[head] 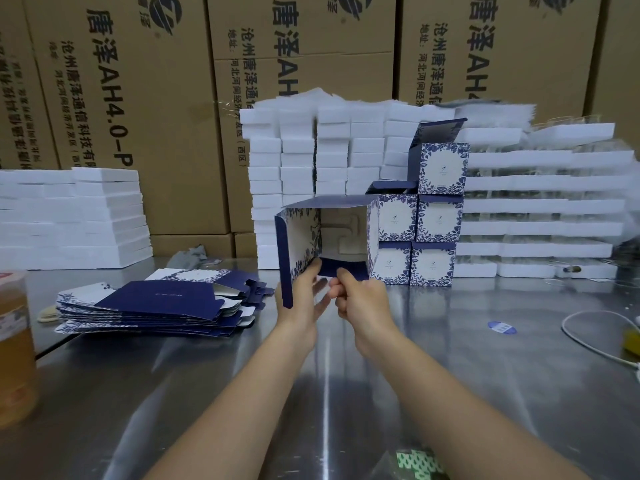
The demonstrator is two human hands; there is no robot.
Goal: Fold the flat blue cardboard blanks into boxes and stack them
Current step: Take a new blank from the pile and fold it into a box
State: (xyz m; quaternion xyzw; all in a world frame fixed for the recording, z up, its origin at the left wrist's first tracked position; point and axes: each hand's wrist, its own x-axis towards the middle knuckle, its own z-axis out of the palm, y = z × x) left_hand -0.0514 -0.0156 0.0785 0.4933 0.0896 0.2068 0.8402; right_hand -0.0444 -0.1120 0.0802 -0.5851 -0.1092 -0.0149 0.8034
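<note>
Head view, items listed from the half-folded box (pixel 332 237), held just above the metal table (pixel 207 393).

1. Half-folded box: open end faces the viewer. Inside are pale walls, with tucked flaps at the far end. Outside is dark blue with a blue-and-white leaf print, and one side flap stands out to the left.
2. Left hand (pixel 304 303): thumb and fingers clasp the lower left wall.
3. Right hand (pixel 360 299): fingers pinch the dark bottom flap.
4. Finished boxes (pixel 419 237): five, stacked just behind and right, the top one with its lid raised.
5. Flat blanks (pixel 156 306): loose pile to the left.
6. Jar (pixel 14 348): far left, holding amber liquid.
7. White foam blocks (pixel 311 161): stacked behind, partly hidden by the box.
8. Brown cartons (pixel 138 98): wall behind the foam.
9. White cable (pixel 588 327) and blue sticker (pixel 502 328): to the right.
</note>
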